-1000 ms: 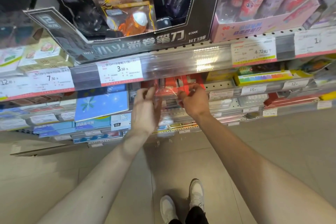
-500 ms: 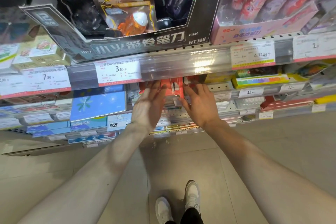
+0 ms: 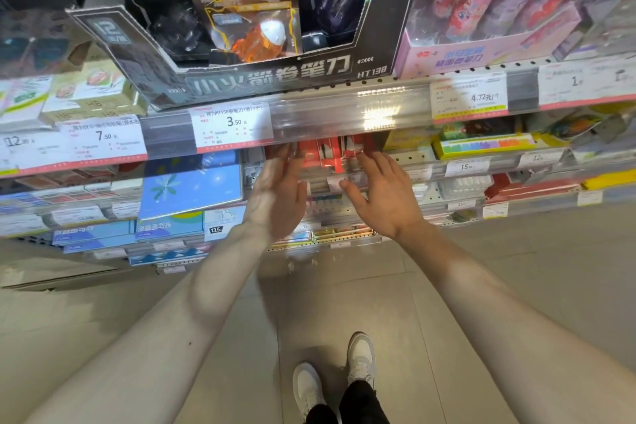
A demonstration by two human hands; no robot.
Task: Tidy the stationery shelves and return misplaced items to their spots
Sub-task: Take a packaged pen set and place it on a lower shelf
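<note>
**Both hands at the red packs, second shelf**

Red packs point(image 3: 330, 155): glossy red with white and dark markings, standing upright in a row on the shelf point(image 3: 413, 162) just under the price rail point(image 3: 344, 113); upper parts hidden, count unclear. Left hand point(image 3: 278, 196) and right hand point(image 3: 385, 196): fingers straight and spread wide, holding nothing, fingertips at the packs' left and right ends. Two hands, two white shoes point(image 3: 337, 372) on the floor.
</note>
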